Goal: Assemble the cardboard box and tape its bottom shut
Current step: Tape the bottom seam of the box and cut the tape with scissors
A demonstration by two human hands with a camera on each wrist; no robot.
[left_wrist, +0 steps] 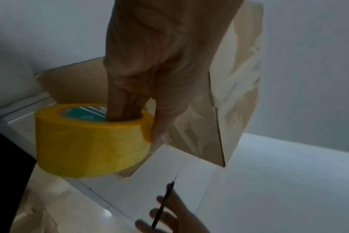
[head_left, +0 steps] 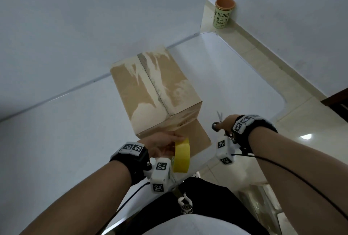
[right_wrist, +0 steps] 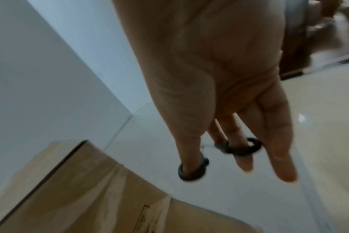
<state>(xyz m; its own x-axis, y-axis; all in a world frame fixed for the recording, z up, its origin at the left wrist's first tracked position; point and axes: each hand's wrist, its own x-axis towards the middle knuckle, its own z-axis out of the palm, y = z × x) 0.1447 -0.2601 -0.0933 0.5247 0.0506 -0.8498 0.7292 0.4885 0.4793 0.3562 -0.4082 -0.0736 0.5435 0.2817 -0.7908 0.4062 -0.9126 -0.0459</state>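
A brown cardboard box (head_left: 150,91) stands upside down on the white table (head_left: 235,84), its bottom flaps closed along a centre seam under clear tape. A loose flap (head_left: 195,138) lies flat toward me. My left hand (head_left: 163,144) grips a yellow tape roll (head_left: 181,156) at the box's near face, fingers inside the core (left_wrist: 125,110), thumb on the roll's outer side. My right hand (head_left: 226,123), right of the box, holds black-handled scissors (head_left: 218,121); thumb and a finger sit in the rings (right_wrist: 193,171), and the thin blades (left_wrist: 165,201) point up.
A green paper cup (head_left: 223,13) stands on the tiled floor by the far wall. The white wall (head_left: 94,18) rises directly behind the box. The table's rounded corner (head_left: 280,101) is to the right, and its near edge lies just below my hands.
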